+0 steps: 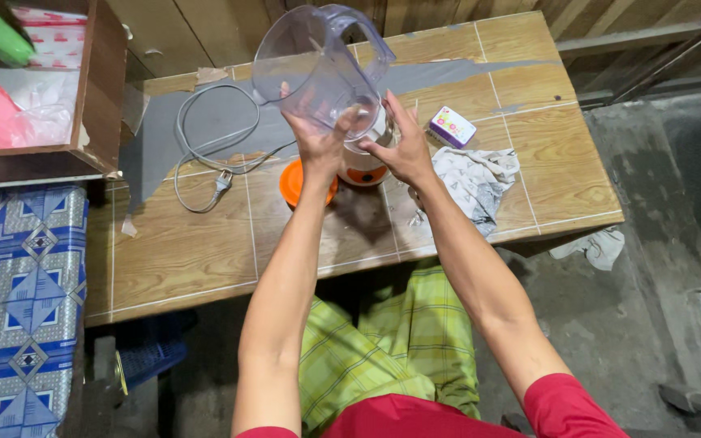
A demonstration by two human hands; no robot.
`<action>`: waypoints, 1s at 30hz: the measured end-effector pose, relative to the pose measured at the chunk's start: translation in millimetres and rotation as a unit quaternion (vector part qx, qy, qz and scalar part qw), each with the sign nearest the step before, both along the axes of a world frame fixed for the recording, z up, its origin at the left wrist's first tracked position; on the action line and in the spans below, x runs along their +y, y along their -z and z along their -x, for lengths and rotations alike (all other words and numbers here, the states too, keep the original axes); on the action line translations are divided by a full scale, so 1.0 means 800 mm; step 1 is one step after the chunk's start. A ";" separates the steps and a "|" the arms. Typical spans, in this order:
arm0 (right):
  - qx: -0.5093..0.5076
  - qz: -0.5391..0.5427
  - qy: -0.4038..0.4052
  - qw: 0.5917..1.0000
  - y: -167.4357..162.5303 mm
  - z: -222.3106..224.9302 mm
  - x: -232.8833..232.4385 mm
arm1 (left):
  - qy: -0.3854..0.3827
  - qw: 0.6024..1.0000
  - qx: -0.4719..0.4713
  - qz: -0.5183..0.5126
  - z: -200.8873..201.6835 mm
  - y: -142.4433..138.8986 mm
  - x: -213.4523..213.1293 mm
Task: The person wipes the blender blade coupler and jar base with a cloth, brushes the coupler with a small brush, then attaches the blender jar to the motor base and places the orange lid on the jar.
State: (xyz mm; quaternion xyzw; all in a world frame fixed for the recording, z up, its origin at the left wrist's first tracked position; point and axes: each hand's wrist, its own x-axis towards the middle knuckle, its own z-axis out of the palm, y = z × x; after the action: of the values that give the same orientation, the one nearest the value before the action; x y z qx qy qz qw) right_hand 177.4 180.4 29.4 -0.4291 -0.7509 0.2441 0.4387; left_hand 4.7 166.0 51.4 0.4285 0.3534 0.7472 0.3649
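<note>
A clear plastic blender jug [318,65] with a handle is tilted above a white blender base [363,166] with orange marks on a wood-pattern table [188,251]. My left hand [318,142] grips the jug's lower part from below. My right hand [399,142] wraps around the jug's bottom and the top of the base. An orange lid [295,185] lies on the table just beside the base, under my left wrist.
A grey power cord with plug [212,138] loops at the table's left. A patterned cloth [476,182] and a small white-purple box [452,126] lie to the right. A wooden shelf [95,89] with pink containers stands at the left. A blue patterned mat [18,308] lies below it.
</note>
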 end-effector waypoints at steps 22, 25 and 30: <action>0.000 0.056 0.057 0.997 0.011 -0.003 -0.005 | 0.008 0.956 0.293 0.021 -0.003 -0.022 0.006; 0.071 0.095 0.030 0.992 0.011 -0.004 -0.004 | 0.024 0.961 0.277 0.006 -0.002 -0.022 0.007; 0.108 0.095 0.023 0.989 0.009 -0.007 -0.004 | 0.021 0.947 0.320 0.026 0.007 -0.022 0.012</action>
State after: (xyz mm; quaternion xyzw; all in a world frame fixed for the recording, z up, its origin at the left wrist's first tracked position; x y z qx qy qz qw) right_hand 183.2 176.9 22.4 -0.4573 -0.6623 0.3489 0.4801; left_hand -0.9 175.4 69.3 0.6432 0.4614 0.5533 0.2593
